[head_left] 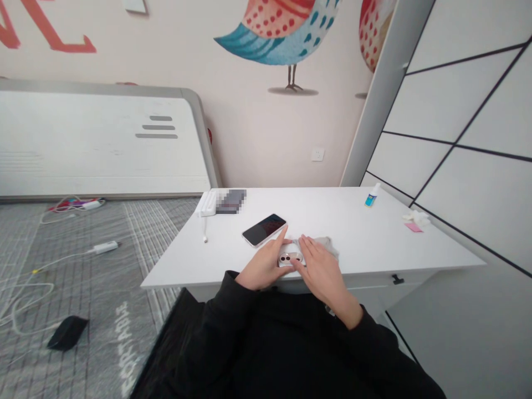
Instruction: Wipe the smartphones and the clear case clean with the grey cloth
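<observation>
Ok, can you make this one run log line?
left hand: touching item with dark circles | right hand: over grey cloth, thumb at item | phone: on white table, screen dark

On the desk point(187, 263), a smartphone point(262, 230) lies behind and left of a cloth point(328, 243) near the front edge; a bottle point(371, 197) stands toward the back right corner.

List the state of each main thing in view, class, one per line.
Phone: face up, screen dark
Device: camera side up, partly covered
Left hand: holding device
Right hand: on cloth
Cloth: crumpled
Drawer: shut
Socket: nothing plugged in
Bottle: upright
Cable: end unplugged
</observation>
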